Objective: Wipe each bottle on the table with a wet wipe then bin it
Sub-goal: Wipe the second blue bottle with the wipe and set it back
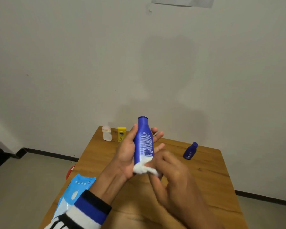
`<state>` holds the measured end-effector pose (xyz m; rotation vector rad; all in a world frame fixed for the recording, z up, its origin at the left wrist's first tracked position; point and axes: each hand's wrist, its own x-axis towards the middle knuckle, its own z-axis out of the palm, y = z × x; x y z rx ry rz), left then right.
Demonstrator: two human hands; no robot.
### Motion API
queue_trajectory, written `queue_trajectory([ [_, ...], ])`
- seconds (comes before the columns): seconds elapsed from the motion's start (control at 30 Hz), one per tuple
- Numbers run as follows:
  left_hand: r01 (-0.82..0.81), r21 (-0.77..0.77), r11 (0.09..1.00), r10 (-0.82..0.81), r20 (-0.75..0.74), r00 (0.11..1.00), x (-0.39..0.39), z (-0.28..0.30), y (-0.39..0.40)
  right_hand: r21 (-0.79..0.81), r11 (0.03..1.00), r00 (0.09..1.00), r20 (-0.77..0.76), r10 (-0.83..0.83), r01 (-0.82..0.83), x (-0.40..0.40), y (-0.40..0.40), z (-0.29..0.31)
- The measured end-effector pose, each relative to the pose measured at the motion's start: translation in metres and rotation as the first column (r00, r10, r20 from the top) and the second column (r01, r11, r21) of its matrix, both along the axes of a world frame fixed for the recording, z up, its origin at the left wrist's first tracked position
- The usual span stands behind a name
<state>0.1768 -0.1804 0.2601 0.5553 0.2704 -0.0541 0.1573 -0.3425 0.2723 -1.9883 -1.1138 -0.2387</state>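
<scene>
My left hand [126, 152] holds a tall blue bottle [143, 139] upright above the wooden table [205, 176], thumb on one side and fingers behind it. My right hand [170, 176] pinches a crumpled white wet wipe [143, 168] against the bottle's lower end. A small dark-blue bottle [190, 151] stands at the right of the table. A yellow bottle [121, 133] and a white bottle [107, 133] stand at the far left corner.
A light-blue pack of wet wipes [74, 194] lies at the table's near left edge. Something red [70, 171] shows on the floor beside the table's left side. A bare wall rises behind the table.
</scene>
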Motion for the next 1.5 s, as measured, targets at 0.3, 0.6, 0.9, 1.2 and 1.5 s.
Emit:
queue_trajectory([
  [0.3, 0.063, 0.076, 0.995, -0.064, 0.011, 0.998, -0.001, 0.002, 0.004, 0.134, 0.986, 0.988, 0.102, -0.116, 0.102, 0.01, -0.006, 0.046],
  [0.6, 0.079, 0.132, 0.988, -0.081, 0.015, 0.997, 0.001, -0.002, -0.001, -0.05, 0.998, 0.999, 0.011, -0.04, 0.04, 0.002, 0.012, 0.004],
  [0.9, 0.117, 0.237, 0.965, -0.127, 0.027, 0.992, 0.001, -0.005, -0.013, 0.093, 0.963, 0.961, 0.088, -0.262, 0.254, 0.05, 0.014, 0.041],
  [1.2, 0.116, 0.208, 0.971, -0.108, -0.046, 0.993, 0.002, -0.018, 0.001, -0.046, 0.995, 0.996, 0.011, -0.09, 0.091, -0.006, 0.02, -0.023],
  [1.5, 0.131, 0.144, 0.981, -0.138, 0.042, 0.99, 0.003, -0.016, -0.017, 0.073, 0.969, 0.97, 0.043, -0.241, 0.237, 0.048, 0.018, 0.03],
])
